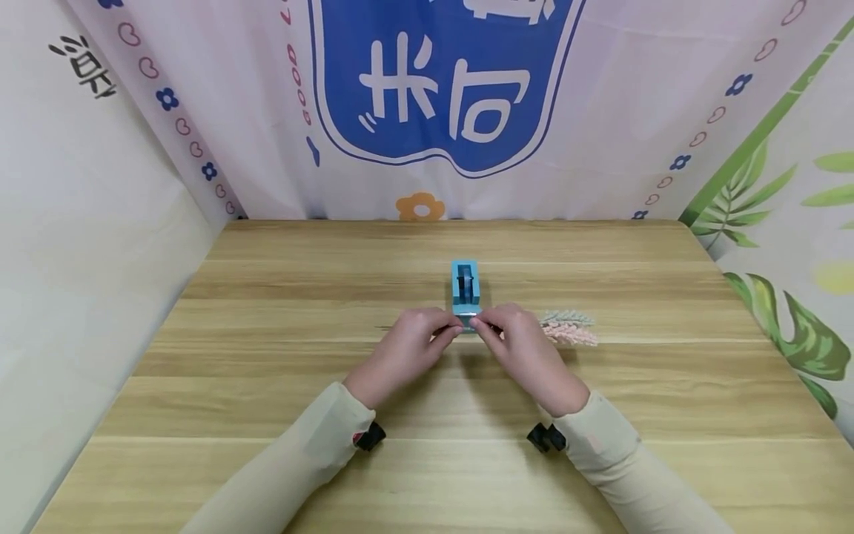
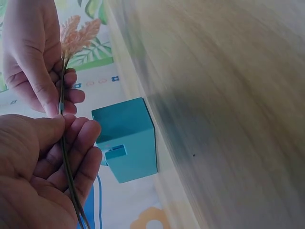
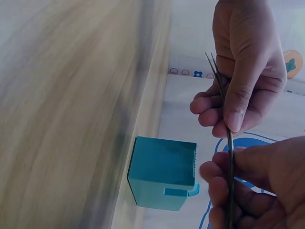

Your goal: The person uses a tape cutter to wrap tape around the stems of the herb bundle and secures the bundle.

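Both hands meet at mid-table, holding a small bunch of artificial flower stems (image 2: 66, 155) between them. My left hand (image 1: 407, 346) pinches the stems with thumb and fingers, their thin bare ends sticking out past it to the left. On the other side my right hand (image 1: 527, 356) pinches them close by, fingertips nearly meeting the left ones. A pink sprig (image 1: 571, 334) and a pale green sprig (image 1: 567, 318) stick out beyond the right hand. A small pale bluish band (image 2: 61, 107) shows on the stems between the hands. The blue tape dispenser (image 1: 465, 307) stands just behind the fingertips.
The wooden table (image 1: 280, 371) spreads around the hands. Behind it hangs a printed curtain (image 1: 267, 133), with a leaf-patterned cloth (image 1: 800, 252) on the right and a white cloth (image 1: 80, 193) on the left. Each wrist wears a small black camera.
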Tool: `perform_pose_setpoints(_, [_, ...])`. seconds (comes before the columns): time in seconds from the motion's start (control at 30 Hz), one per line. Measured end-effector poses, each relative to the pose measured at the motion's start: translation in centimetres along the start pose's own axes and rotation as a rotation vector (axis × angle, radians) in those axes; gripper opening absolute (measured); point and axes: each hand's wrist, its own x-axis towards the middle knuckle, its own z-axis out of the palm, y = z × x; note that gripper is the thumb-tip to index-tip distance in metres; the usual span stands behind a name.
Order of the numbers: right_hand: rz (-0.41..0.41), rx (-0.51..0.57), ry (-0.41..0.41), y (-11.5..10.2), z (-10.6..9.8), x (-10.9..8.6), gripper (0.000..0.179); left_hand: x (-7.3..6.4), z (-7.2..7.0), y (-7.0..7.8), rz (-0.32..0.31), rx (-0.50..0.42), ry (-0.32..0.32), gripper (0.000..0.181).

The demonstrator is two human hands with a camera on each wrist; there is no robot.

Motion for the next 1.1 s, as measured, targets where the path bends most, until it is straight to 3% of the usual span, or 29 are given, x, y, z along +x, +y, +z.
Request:
perform_pose_setpoints(0.37, [0.011,-0.045,0.011,0.11,0.04,-0.20,0.022,-0.03,0.34,-0.10,0.002,0.005,-0.001,0.014])
perform_pose_setpoints(0.5, [-0.008,0.004,0.044,0.31,-0.03,-0.36,0.016,0.01,0.30,-0.22,-0.016,0.003,-0.006,0.015])
perform_pose_setpoints(0.63, [-0.051,0.033,0.022,0.39,-0.13,-0.43,0.015,0.04,0.23,-0.30,-0.020,0.002,-0.010,0.015])
perform_pose_setpoints(1.1, [-0.093,-0.095,-0.046,0.09,0.02,-0.15,0.015,0.04,0.26,0.05,-0.011,0.006,-0.008,0.011])
